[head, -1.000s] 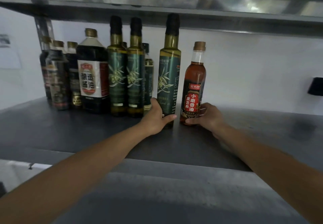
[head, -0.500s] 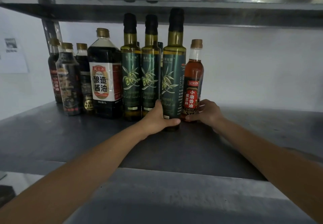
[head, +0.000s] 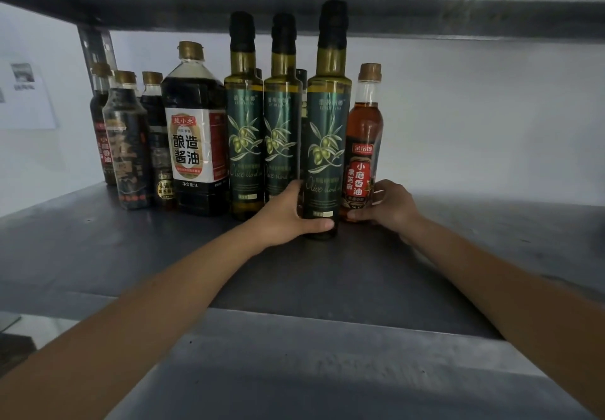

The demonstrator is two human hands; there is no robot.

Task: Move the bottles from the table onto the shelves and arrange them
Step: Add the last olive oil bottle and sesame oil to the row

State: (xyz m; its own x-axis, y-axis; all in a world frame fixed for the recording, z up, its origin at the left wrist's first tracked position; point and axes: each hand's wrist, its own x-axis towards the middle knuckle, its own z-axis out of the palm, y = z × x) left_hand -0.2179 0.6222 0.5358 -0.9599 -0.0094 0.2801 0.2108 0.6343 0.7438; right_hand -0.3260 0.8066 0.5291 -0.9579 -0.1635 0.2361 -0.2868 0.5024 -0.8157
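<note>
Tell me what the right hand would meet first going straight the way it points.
The sesame oil bottle the right hand grips; pushed on, that bottle would likely press into the nearest olive oil bottle.

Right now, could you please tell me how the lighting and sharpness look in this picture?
Head view: dim under the upper shelf, glare on its steel top right. Head view: labels read sharp on the olive oil bottle in the left hand and the sesame oil bottle in the right hand. Head view: wide-angle bending at the edges.
</note>
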